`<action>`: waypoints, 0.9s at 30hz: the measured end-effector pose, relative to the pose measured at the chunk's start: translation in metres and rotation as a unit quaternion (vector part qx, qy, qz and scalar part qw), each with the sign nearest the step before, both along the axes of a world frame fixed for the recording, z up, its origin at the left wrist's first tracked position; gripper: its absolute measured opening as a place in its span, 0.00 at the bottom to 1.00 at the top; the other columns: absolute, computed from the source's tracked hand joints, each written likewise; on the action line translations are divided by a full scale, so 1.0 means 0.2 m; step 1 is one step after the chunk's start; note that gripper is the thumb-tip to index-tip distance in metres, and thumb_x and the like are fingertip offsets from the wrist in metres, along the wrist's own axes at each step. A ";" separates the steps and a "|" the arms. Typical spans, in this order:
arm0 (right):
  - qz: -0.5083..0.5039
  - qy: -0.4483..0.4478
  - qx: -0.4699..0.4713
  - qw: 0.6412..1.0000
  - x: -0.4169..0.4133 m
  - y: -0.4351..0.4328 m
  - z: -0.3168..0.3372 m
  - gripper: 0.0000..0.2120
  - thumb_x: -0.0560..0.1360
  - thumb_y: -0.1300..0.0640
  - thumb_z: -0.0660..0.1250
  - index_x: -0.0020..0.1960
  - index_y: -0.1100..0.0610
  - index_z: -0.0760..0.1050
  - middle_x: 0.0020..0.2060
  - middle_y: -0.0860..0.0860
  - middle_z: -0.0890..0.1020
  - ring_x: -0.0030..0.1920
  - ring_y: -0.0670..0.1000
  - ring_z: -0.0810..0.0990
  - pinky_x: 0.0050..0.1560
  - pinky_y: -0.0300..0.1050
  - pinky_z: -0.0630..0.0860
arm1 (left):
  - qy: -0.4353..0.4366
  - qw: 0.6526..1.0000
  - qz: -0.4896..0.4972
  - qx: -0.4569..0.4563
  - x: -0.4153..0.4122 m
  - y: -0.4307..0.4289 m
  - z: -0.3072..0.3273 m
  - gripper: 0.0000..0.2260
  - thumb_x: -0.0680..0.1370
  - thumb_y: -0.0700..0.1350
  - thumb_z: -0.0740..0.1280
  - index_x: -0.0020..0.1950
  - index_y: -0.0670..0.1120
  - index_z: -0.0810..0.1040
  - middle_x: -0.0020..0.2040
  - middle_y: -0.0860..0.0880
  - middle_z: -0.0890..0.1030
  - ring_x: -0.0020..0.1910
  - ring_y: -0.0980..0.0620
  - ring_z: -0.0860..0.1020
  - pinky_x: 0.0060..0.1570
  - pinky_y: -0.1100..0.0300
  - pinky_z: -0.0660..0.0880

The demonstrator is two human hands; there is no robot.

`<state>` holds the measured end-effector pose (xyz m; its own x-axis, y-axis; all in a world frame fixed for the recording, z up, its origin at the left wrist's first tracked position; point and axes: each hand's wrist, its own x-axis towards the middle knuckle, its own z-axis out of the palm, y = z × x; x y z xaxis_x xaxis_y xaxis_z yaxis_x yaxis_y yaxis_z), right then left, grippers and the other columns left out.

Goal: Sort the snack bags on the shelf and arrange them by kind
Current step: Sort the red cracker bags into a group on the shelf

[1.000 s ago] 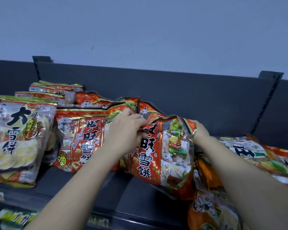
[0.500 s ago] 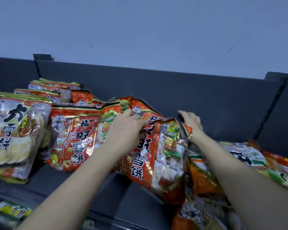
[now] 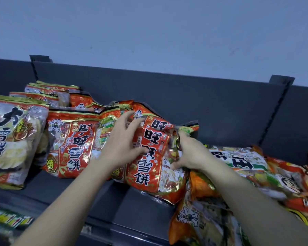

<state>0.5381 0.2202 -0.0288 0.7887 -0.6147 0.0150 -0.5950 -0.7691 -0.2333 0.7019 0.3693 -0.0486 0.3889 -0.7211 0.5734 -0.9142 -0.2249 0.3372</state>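
A red snack bag (image 3: pixel 149 167) with black characters leans upright in the middle of the dark shelf (image 3: pixel 82 197). My left hand (image 3: pixel 123 144) lies against its front upper left with fingers spread. My right hand (image 3: pixel 188 155) grips the bag's right edge, fingers curled over the foil and thumb on the front. A matching red bag (image 3: pixel 73 142) stands just to its left, with more red bags behind it. A pale bag with large black characters (image 3: pixel 12 139) stands at the far left.
Orange bags (image 3: pixel 199 221) lie heaped at the lower right under my right forearm. A white-and-green bag (image 3: pixel 238 160) and further red ones lie flat to the right. The shelf's dark back panel (image 3: pixel 185 103) rises behind; price labels (image 3: pixel 9 217) line the front edge.
My left hand let go of the bag's top and spread its fingers. My right hand came down from the bag's back corner to its right edge. The bag stands more upright.
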 end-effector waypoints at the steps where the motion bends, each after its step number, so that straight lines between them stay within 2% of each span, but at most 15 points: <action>1: 0.003 -0.002 -0.018 1.000 0.01 0.00 -0.02 0.51 0.60 0.45 0.82 0.71 0.57 0.55 0.63 0.55 0.76 0.60 0.59 0.77 0.54 0.54 0.77 | 0.014 1.000 -0.013 0.013 0.00 0.02 -0.05 0.50 0.62 0.64 0.77 0.77 0.55 0.56 0.78 0.51 0.47 0.76 0.48 0.50 0.72 0.48 0.55; 3: 0.011 -0.008 -0.043 0.999 0.02 -0.02 -0.03 0.44 0.61 0.45 0.81 0.66 0.56 0.59 0.59 0.54 0.78 0.56 0.58 0.78 0.51 0.54 0.78 | 0.023 0.997 -0.024 0.072 -0.01 0.06 -0.14 0.62 0.57 0.69 0.76 0.78 0.59 0.37 0.77 0.55 0.32 0.77 0.50 0.37 0.73 0.44 0.48; 5: 0.010 -0.018 -0.065 0.998 0.04 -0.03 -0.04 0.39 0.61 0.46 0.81 0.62 0.55 0.61 0.56 0.53 0.79 0.54 0.58 0.79 0.49 0.54 0.78 | 0.019 0.993 -0.025 0.117 0.01 0.08 -0.20 0.67 0.56 0.66 0.78 0.72 0.63 0.25 0.72 0.57 0.22 0.74 0.52 0.28 0.73 0.45 0.45; 10: -0.010 -0.066 -0.124 0.990 0.06 -0.07 -0.07 0.36 0.64 0.47 0.79 0.63 0.54 0.63 0.61 0.52 0.76 0.60 0.56 0.76 0.50 0.50 0.78 | -0.021 0.990 0.021 0.138 -0.03 0.02 -0.21 0.66 0.62 0.60 0.79 0.66 0.61 0.18 0.69 0.54 0.18 0.68 0.53 0.20 0.74 0.45 0.48; 13: -0.040 -0.031 -0.109 0.993 0.06 -0.07 -0.05 0.40 0.64 0.48 0.80 0.66 0.55 0.61 0.64 0.52 0.73 0.64 0.55 0.73 0.53 0.51 0.76 | -0.050 0.988 0.044 0.140 -0.06 -0.03 -0.25 0.65 0.64 0.60 0.77 0.68 0.58 0.19 0.70 0.49 0.19 0.73 0.46 0.25 0.75 0.43 0.51; 15: -0.040 -0.008 0.002 0.999 0.07 -0.10 0.00 0.56 0.58 0.48 0.83 0.74 0.54 0.53 0.70 0.54 0.67 0.68 0.56 0.70 0.62 0.54 0.73 | -0.045 0.987 0.038 0.148 -0.05 -0.05 -0.26 0.64 0.64 0.60 0.77 0.69 0.58 0.20 0.72 0.48 0.21 0.73 0.45 0.26 0.75 0.43 0.53; 16: -0.035 -0.030 0.095 0.994 0.07 -0.09 0.03 0.66 0.53 0.46 0.84 0.77 0.51 0.46 0.73 0.54 0.63 0.71 0.57 0.67 0.67 0.56 0.69 | -0.040 0.988 0.033 0.148 -0.04 -0.05 -0.26 0.65 0.64 0.59 0.78 0.69 0.58 0.20 0.72 0.48 0.21 0.73 0.45 0.26 0.75 0.43 0.53; 17: -0.035 -0.069 0.148 0.986 0.07 -0.09 0.05 0.72 0.48 0.41 0.84 0.78 0.48 0.40 0.75 0.54 0.60 0.73 0.57 0.63 0.71 0.58 0.65 | -0.036 0.988 0.029 0.148 -0.04 -0.04 -0.26 0.65 0.63 0.60 0.78 0.69 0.59 0.21 0.72 0.49 0.21 0.73 0.45 0.26 0.75 0.43 0.53; 18: -0.038 -0.108 0.142 0.983 0.07 -0.09 0.07 0.73 0.48 0.35 0.82 0.78 0.46 0.39 0.77 0.54 0.57 0.75 0.57 0.60 0.73 0.60 0.61 | -0.032 0.987 0.024 0.153 -0.03 -0.04 -0.25 0.65 0.63 0.60 0.78 0.69 0.59 0.21 0.71 0.50 0.20 0.73 0.46 0.26 0.75 0.43 0.53; 20: -0.049 -0.131 0.009 0.990 0.09 -0.06 0.09 0.67 0.52 0.26 0.73 0.79 0.49 0.43 0.77 0.55 0.54 0.77 0.57 0.52 0.75 0.60 0.55 | -0.024 0.986 0.008 0.167 -0.02 -0.02 -0.24 0.65 0.61 0.64 0.77 0.70 0.60 0.22 0.71 0.52 0.20 0.73 0.48 0.25 0.75 0.42 0.48; 21: -0.041 -0.120 -0.046 0.991 0.10 -0.04 0.10 0.65 0.53 0.23 0.69 0.79 0.49 0.46 0.78 0.55 0.52 0.78 0.56 0.48 0.75 0.60 0.51 | -0.016 0.986 -0.005 0.166 -0.01 0.00 -0.22 0.63 0.61 0.66 0.75 0.71 0.60 0.23 0.71 0.53 0.20 0.73 0.50 0.25 0.75 0.42 0.44; 23: -0.021 -0.077 -0.069 0.994 0.14 0.00 0.12 0.64 0.53 0.21 0.66 0.79 0.48 0.47 0.79 0.55 0.49 0.78 0.56 0.44 0.76 0.61 0.46 | 0.001 0.992 -0.014 0.123 0.04 0.06 -0.18 0.57 0.63 0.73 0.68 0.75 0.61 0.30 0.74 0.54 0.24 0.74 0.53 0.29 0.75 0.40 0.43; 25: -0.022 -0.026 -0.083 0.996 0.18 0.01 0.13 0.62 0.54 0.22 0.68 0.79 0.48 0.49 0.79 0.57 0.48 0.79 0.56 0.43 0.75 0.61 0.45 | 0.002 0.998 0.058 0.039 0.12 0.12 -0.16 0.48 0.67 0.76 0.61 0.79 0.59 0.43 0.79 0.51 0.35 0.77 0.51 0.39 0.74 0.39 0.47; 26: -0.028 -0.002 -0.091 0.995 0.20 0.01 0.14 0.61 0.55 0.23 0.69 0.78 0.49 0.50 0.79 0.57 0.48 0.78 0.57 0.44 0.75 0.62 0.46 | 0.001 0.992 0.127 0.021 0.18 0.15 -0.16 0.45 0.69 0.74 0.60 0.79 0.57 0.47 0.79 0.49 0.40 0.78 0.48 0.42 0.74 0.38 0.49; 27: -0.032 0.015 -0.099 0.995 0.22 0.00 0.14 0.61 0.56 0.24 0.70 0.78 0.50 0.51 0.79 0.58 0.48 0.78 0.58 0.46 0.74 0.63 0.48 | 0.010 0.980 0.197 0.036 0.23 0.18 -0.17 0.44 0.70 0.72 0.61 0.79 0.55 0.48 0.79 0.47 0.41 0.78 0.45 0.42 0.73 0.36 0.48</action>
<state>0.5818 0.2207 0.0000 0.7502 -0.6507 0.1175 -0.6482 -0.7588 -0.0631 0.7474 0.4043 -0.0817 0.6560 -0.5510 0.5158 -0.7447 -0.5838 0.3234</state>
